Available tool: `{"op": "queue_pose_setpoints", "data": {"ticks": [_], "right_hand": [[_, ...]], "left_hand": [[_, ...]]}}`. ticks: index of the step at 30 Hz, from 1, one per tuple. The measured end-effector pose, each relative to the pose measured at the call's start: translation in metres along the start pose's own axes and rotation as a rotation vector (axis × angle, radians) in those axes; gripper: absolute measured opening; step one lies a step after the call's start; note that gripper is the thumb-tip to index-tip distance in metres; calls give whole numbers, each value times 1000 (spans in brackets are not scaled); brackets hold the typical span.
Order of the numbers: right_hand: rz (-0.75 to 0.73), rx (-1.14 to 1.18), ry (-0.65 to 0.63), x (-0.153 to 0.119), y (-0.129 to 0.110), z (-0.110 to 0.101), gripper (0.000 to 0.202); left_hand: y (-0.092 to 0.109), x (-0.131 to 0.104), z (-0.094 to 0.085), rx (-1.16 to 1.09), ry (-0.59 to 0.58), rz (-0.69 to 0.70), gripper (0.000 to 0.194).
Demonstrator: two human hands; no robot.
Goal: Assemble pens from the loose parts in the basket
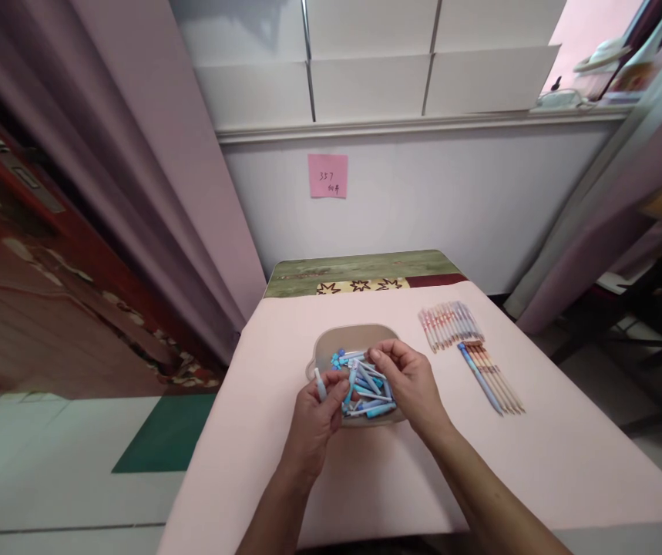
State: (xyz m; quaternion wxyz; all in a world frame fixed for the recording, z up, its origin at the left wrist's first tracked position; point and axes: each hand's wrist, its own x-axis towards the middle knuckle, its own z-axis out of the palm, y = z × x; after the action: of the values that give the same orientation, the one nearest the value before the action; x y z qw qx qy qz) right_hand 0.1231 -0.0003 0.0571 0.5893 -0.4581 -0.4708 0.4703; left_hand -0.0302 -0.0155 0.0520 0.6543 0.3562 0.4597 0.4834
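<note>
A beige basin point(349, 336) holds several blue, teal and white pen parts point(368, 385), with small blue pieces point(339, 359) at its back left. My left hand point(320, 408) is closed at the basin's left front side, gripping a light blue pen part point(320, 385) with a white tip that sticks up between the fingers. Over the basin's right side, my right hand point(408, 381) has thumb and fingertips pinched together; whatever they hold is too small to name.
Right of the basin lie a row of patterned pens point(451, 325) and, nearer me, several beige pens point(498, 378) beside a blue one point(481, 379). A pink cloth point(388, 478) covers the table. Behind stands a wall with a pink note point(328, 176).
</note>
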Motion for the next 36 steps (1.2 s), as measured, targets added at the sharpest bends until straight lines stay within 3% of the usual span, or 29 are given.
{"op": "queue_pose_setpoints", "data": {"ticks": [7,15,23,30,36], "right_hand": [[-159,-418,-9,-1,-9,-5,17],[-258,-591,-57,-7,-17,-2,15],[-336,-531,-106,-12,-24,-3,16],[-186,-237,-60,-11,-21,-9,28],[-132,-176,-2,-15,-15,-11,26]], "left_hand": [[-1,0,2,66,-4,13,37],[-5,2,-3,120,-58,104,29],[-5,0,-3,179,-119,166,23],[-5,-1,-3,180,-76,218,24],[-3,-5,-2,309,-27,345,20]]}}
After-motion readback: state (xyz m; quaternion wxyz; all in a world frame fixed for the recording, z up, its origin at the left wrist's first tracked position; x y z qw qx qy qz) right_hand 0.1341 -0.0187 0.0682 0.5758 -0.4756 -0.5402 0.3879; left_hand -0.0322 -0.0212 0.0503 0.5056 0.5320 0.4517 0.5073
